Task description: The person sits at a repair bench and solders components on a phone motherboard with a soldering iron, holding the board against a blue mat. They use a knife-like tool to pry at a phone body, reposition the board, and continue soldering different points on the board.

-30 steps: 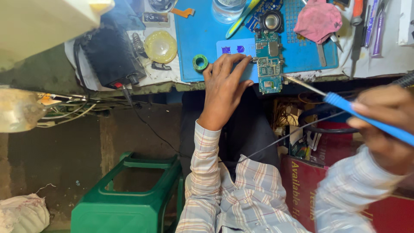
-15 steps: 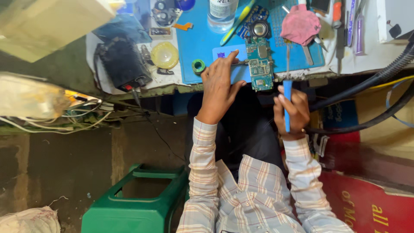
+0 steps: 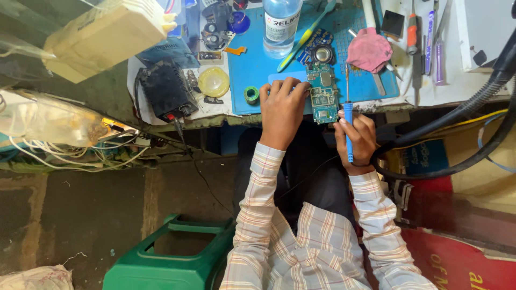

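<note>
Right hand (image 3: 357, 140) swung in from the side — soldering iron (image 3: 348, 115) gripped, tip beside circuit board (image 3: 323, 95); left hand (image 3: 282, 110) pins board flat, holding nothing — soldering looks imminent.

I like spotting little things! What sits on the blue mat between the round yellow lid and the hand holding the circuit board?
In the head view, a small green ring-shaped spool lies on the blue mat, between the yellow lid and the left hand.

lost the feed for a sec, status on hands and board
Left hand pinning circuit board on blue mat. Right hand gripping blue-handled tool, tip beside board. Nothing blocking.
</note>
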The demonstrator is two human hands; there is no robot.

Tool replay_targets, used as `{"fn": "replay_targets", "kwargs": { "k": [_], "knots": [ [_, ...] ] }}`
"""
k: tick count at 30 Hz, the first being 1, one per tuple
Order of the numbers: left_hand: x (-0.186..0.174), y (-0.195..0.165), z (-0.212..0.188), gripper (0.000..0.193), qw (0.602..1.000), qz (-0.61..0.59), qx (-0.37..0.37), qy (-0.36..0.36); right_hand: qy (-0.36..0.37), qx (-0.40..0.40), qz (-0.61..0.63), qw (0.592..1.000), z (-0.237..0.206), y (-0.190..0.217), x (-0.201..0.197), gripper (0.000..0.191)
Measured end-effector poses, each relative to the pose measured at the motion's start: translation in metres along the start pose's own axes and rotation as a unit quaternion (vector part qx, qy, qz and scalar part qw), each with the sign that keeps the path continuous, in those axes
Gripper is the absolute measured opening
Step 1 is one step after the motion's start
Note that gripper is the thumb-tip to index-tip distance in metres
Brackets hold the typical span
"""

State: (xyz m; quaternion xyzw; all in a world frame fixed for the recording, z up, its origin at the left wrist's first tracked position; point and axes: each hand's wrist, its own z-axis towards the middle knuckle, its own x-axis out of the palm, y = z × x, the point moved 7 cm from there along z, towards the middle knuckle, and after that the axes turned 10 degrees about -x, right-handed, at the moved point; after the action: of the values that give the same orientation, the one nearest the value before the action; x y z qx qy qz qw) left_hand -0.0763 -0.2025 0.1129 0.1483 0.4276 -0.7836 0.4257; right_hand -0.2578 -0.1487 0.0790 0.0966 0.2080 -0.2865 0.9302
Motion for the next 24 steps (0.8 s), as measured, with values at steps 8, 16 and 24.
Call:
{"fn": "replay_targets", "kwargs": {
  "k": [8, 16, 24],
  "knots": [
    [0.000, 0.001, 0.005, 0.012, 1.000, -0.026, -0.002, -0.014, 0.014, -0.063, -0.010, 0.998, 0.011, 0.000, 0.003, 0.037],
    [-0.003, 0.002, 0.010, 0.016, 0.999, -0.022, 0.033, 0.011, 0.004, -0.077, -0.003, 0.997, 0.014, 0.001, 0.003, 0.033],
    [0.000, 0.006, 0.015, 0.026, 0.994, -0.013, 0.063, 0.090, 0.000, -0.080, -0.005, 0.997, 0.014, 0.001, 0.005, 0.032]
  ]
}}
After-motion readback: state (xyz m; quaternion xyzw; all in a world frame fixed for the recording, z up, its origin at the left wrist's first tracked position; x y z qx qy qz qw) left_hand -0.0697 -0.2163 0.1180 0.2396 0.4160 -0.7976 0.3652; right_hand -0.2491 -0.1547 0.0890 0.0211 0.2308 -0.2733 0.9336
